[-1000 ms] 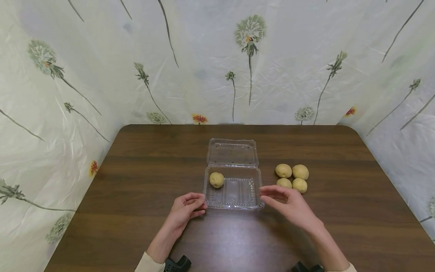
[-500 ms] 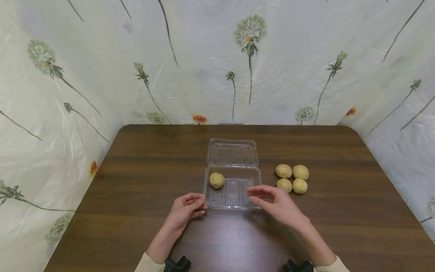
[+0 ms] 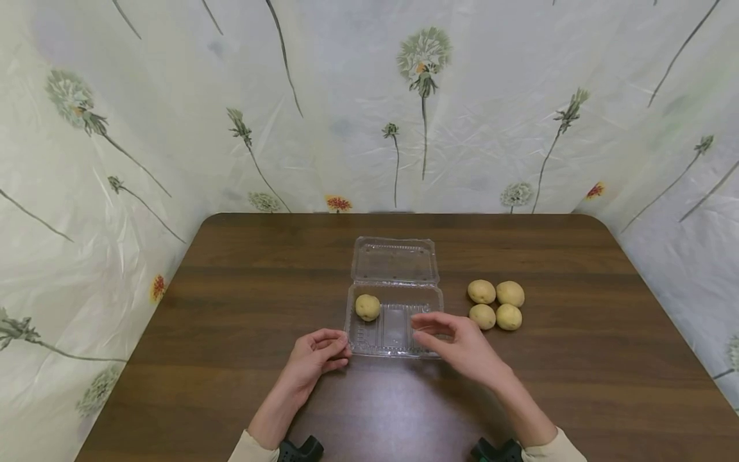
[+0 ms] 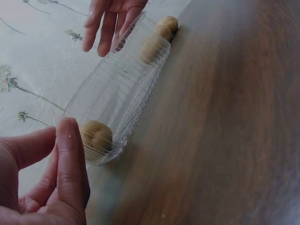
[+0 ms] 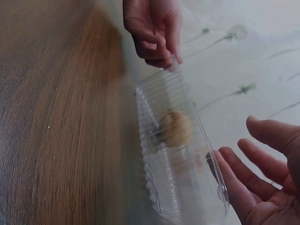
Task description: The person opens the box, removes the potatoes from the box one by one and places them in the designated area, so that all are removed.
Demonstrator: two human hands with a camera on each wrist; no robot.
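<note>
A clear plastic clamshell container (image 3: 395, 327) lies with its lid (image 3: 395, 262) folded back, away from me. One potato (image 3: 367, 308) sits inside at the left; it shows through the ribbed wall in both wrist views. My left hand (image 3: 319, 351) pinches the rim at the container's near left corner between thumb and fingers. Over the right part of the container hovers my right hand (image 3: 456, 343), its fingers loosely bent and apart from the thumb, with nothing held. In the right wrist view, this hand (image 5: 262, 178) is beside the container's rim; whether they touch is unclear.
Several more potatoes (image 3: 495, 305) are grouped on the brown wooden table (image 3: 265, 269), to the right of the container. A flower-patterned sheet (image 3: 346, 128) hangs behind the table and along both sides. Black wrist devices (image 3: 300, 449) show at the bottom edge.
My right hand has moved left, from the container's right edge to above its right part, uncovering the nearer potatoes outside. The left hand and the potato inside have stayed put.
</note>
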